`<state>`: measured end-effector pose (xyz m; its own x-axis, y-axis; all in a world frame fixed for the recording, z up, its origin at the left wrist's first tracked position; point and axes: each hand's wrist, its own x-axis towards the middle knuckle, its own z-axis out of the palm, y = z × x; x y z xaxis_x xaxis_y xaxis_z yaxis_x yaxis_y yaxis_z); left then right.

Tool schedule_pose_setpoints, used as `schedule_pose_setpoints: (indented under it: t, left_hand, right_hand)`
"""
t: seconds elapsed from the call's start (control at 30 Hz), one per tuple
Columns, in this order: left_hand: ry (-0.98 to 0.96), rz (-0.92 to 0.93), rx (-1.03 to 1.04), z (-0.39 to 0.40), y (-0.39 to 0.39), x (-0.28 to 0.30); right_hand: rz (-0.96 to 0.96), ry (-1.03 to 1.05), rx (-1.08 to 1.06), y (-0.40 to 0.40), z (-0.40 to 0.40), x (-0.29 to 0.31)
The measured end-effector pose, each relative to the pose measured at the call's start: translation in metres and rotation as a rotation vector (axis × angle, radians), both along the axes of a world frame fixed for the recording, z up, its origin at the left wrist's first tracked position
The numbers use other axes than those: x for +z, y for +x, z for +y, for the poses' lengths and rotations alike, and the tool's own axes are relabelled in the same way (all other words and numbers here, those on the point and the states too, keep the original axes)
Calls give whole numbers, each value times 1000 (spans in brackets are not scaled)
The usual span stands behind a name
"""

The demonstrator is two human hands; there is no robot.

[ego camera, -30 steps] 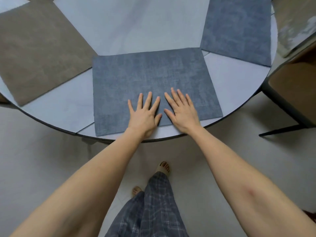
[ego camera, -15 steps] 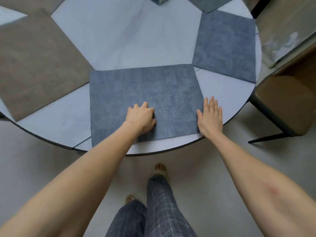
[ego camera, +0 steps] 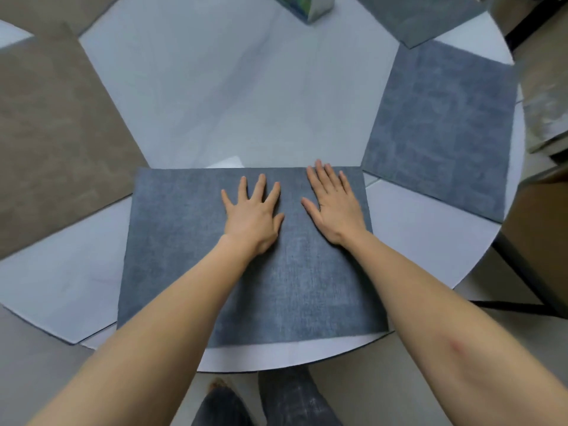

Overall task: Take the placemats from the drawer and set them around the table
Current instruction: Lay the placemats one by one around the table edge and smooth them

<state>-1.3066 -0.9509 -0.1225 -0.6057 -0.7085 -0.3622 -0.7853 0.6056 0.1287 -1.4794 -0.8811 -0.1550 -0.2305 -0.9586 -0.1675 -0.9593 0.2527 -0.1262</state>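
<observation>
The left hand (ego camera: 253,215) lies flat with fingers spread on the near blue placemat (ego camera: 190,241), grasping nothing; the right hand (ego camera: 336,204) does the same beside it, fingertips reaching the mat's far edge. That mat sits at six o'clock on the round white table (ego camera: 252,96), just inside the rim. At two o'clock lies a second blue placemat (ego camera: 442,130) — at ten o'clock a brown placemat (ego camera: 52,133). At twelve, a small box (ego camera: 302,6).

Nearest placemat (ego camera: 184,256) at table (ego camera: 246,103) front edge, hands flat on it, other placemats left (ego camera: 55,133) and right (ego camera: 439,127)
</observation>
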Motion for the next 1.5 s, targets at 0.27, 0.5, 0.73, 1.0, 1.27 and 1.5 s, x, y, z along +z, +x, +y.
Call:
schedule_pose_setpoints:
  t: [0.27,0.5,0.73,1.0,1.27,1.5]
  left_hand:
    - [-65,8,-62,-15,6,9]
    - [-81,334,70,-73,74,4]
    - [-26,109,-63,-87,134,-22]
    - [-137,53,159,-89,174,-26]
    - [-144,197,67,12,168,-34]
    - [-239,202,61,30,222,-40]
  right_hand:
    - [6,31,-328,-16,-1,11]
    - [-281,-89,-69,142,-26,26]
    - [-53,-40,-98,195,-22,0]
    - [3,-67,-122,199,-22,-2]
    - [58,-65,-353,207,-16,-7]
    - [44,-77,-347,204,-14,-7]
